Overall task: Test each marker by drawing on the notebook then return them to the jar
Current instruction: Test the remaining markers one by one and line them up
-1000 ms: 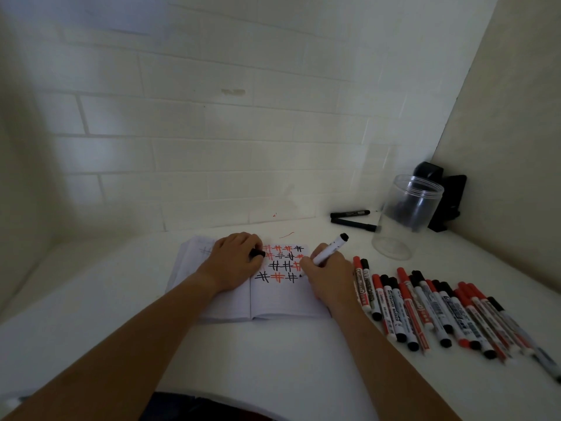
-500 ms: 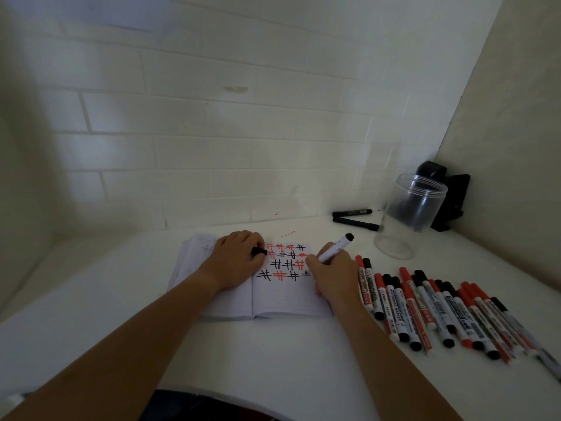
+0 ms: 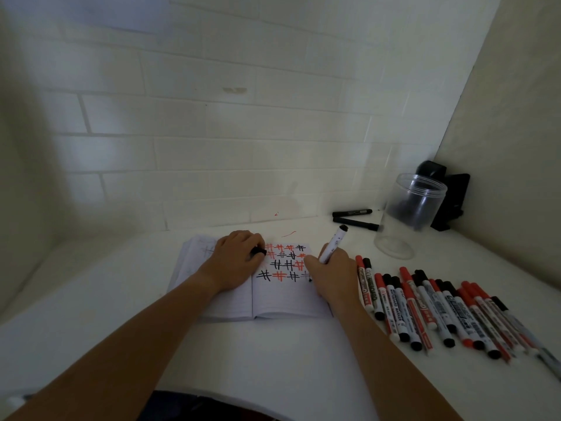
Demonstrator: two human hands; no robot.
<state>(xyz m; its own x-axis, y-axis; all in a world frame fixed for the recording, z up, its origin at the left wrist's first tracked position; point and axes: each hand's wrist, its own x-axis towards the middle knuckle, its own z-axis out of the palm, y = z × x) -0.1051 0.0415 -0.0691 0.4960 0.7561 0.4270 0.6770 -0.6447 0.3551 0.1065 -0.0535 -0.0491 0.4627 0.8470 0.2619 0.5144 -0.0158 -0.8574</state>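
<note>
Mid-test at frame centre, the right hand (image 3: 332, 270) grips a marker (image 3: 331, 246) tip-down on the notebook (image 3: 285, 296) while the left hand (image 3: 239, 259) pinches its cap (image 3: 258, 251), so recapping probably comes next, then the jar (image 3: 409, 214) at upper right.

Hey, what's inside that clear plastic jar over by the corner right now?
The jar stands upright and open, with no markers visible inside. The dark shape seen through its wall is the black object behind it. Its bottom looks bare, though the dim light hides small detail.
</note>
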